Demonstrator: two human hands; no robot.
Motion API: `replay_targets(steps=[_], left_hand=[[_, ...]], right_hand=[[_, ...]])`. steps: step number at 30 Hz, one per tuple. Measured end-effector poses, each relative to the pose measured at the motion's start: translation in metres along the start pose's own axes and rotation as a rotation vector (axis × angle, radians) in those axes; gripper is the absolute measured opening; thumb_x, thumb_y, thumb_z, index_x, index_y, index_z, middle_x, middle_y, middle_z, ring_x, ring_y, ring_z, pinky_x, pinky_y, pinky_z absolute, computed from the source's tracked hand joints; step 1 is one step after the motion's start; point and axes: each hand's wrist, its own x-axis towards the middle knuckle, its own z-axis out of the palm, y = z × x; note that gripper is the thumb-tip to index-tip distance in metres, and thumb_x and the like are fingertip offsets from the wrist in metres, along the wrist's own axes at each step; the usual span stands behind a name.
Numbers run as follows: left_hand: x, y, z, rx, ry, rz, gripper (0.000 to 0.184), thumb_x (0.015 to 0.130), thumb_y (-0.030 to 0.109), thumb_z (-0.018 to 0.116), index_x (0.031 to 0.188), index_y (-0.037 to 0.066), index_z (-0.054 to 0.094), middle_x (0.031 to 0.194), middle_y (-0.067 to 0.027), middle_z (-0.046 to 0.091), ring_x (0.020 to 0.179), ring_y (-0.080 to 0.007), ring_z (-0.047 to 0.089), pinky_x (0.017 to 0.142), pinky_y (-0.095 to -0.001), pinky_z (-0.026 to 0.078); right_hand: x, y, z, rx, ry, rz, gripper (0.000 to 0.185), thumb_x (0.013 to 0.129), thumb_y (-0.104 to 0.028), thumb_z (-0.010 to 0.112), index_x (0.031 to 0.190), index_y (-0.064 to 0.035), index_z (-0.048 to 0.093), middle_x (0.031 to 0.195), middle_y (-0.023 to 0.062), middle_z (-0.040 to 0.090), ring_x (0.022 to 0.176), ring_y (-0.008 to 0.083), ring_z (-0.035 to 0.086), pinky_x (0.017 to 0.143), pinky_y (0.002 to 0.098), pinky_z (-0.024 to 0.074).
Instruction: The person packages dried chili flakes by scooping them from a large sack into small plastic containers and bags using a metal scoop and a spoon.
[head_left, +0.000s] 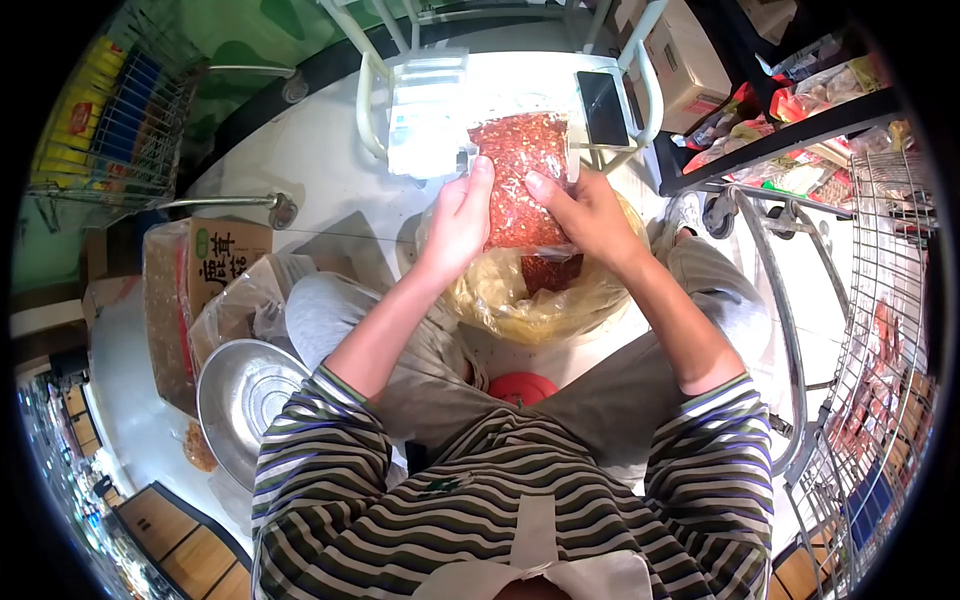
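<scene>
A clear plastic bag of red chili flakes point(522, 190) is held up between both hands. My left hand point(462, 215) grips its left edge, thumb lying on the front. On the opposite edge, my right hand point(590, 215) is closed with its thumb pressed on the bag; most fingers of both hands are hidden behind it. Below the hands stands a round container lined with a yellowish plastic bag point(490, 305), with more dark red contents point(552, 272) visible inside. Just beyond the bag is a small white table point(520, 75).
A phone point(602, 108) and a stack of clear plastic trays point(428, 110) lie on the table. At left are a cardboard box point(225, 250) and a metal basin point(250, 395). Wire carts point(860, 330) and a shelf of packages point(830, 95) flank the right side.
</scene>
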Motion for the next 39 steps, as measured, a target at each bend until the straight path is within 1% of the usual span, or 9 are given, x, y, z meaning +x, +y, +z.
replay_targets(steps=[6,13,22,25,27,28,31,35,39], left_hand=[[-0.003,0.009,0.007,-0.14,0.029,0.095,0.057,0.106,0.044,0.034,0.096,-0.003,0.064,0.079,-0.0007,0.061,0.072,-0.0079,0.053,0.069,-0.0267,0.045],[-0.006,0.012,0.005,-0.143,-0.113,0.106,0.042,0.102,0.037,0.051,0.105,-0.003,0.065,0.087,0.0011,0.066,0.073,-0.0052,0.056,0.066,-0.0225,0.045],[-0.005,0.025,0.01,-0.555,0.002,-0.126,0.052,0.103,0.038,0.047,0.136,-0.003,0.048,0.114,-0.0097,0.061,0.091,-0.012,0.056,0.086,-0.0274,0.046],[0.001,0.017,0.003,0.08,0.114,0.244,0.056,0.103,0.038,0.046,0.143,-0.001,0.039,0.128,-0.0112,0.057,0.105,-0.0163,0.058,0.093,-0.0311,0.046],[0.0,0.018,0.002,0.124,0.01,0.356,0.05,0.104,0.031,0.045,0.147,0.009,0.034,0.135,-0.0128,0.051,0.12,-0.0224,0.054,0.095,-0.0347,0.048],[-0.005,0.022,0.006,-0.095,-0.079,0.184,0.051,0.103,0.033,0.046,0.146,0.007,0.035,0.135,-0.012,0.051,0.12,-0.0208,0.054,0.096,-0.0355,0.048],[-0.005,0.014,0.006,-0.412,-0.302,-0.056,0.049,0.103,0.034,0.046,0.143,0.005,0.04,0.132,-0.0122,0.055,0.114,-0.0207,0.058,0.094,-0.0366,0.05],[0.0,0.023,0.003,-0.494,-0.206,-0.136,0.041,0.104,0.031,0.043,0.13,-0.001,0.049,0.122,-0.0165,0.062,0.11,-0.0259,0.064,0.093,-0.0461,0.056],[-0.011,0.024,0.007,-0.613,-0.314,-0.242,0.047,0.104,0.029,0.043,0.135,-0.006,0.04,0.13,-0.0196,0.056,0.116,-0.0308,0.061,0.096,-0.0507,0.054]], right_hand=[[-0.004,-0.012,0.012,0.122,0.03,-0.093,0.037,0.095,-0.033,0.064,0.097,0.0043,0.067,0.079,0.0032,0.067,0.071,0.0061,0.06,0.061,0.0245,0.0504],[0.001,-0.008,0.005,0.102,0.058,-0.019,0.041,0.099,-0.035,0.058,0.094,0.004,0.069,0.082,0.0019,0.067,0.07,0.0056,0.056,0.063,0.0247,0.0471],[0.003,-0.009,0.008,0.145,0.133,-0.124,0.037,0.1,-0.034,0.056,0.094,0.0006,0.068,0.072,-0.0048,0.055,0.065,0.004,0.045,0.06,0.0236,0.04],[0.002,-0.016,0.0,-0.083,0.259,-0.046,0.037,0.099,-0.034,0.057,0.098,0.0016,0.066,0.08,0.0032,0.062,0.073,0.0103,0.054,0.068,0.0293,0.0459],[0.003,-0.022,-0.003,-0.452,0.411,-0.461,0.036,0.098,-0.03,0.056,0.102,0.0048,0.064,0.093,0.0156,0.064,0.084,0.0238,0.059,0.078,0.037,0.0482],[-0.001,-0.029,-0.001,-0.519,0.354,-0.461,0.035,0.097,-0.026,0.055,0.104,0.0062,0.064,0.105,0.0237,0.06,0.098,0.0352,0.057,0.085,0.0416,0.0472],[-0.007,-0.018,0.016,-0.453,0.158,-0.657,0.034,0.097,-0.025,0.054,0.11,0.0057,0.063,0.109,0.0244,0.06,0.101,0.0365,0.058,0.088,0.0415,0.0475],[0.007,-0.017,0.001,-0.389,0.098,-0.548,0.043,0.097,-0.026,0.056,0.125,0.0053,0.056,0.111,0.0231,0.061,0.098,0.0327,0.062,0.085,0.0393,0.0506],[0.017,-0.021,-0.003,-0.135,0.227,-0.232,0.038,0.095,-0.03,0.063,0.107,0.0063,0.064,0.098,0.0163,0.067,0.084,0.0185,0.062,0.072,0.0291,0.0499]])
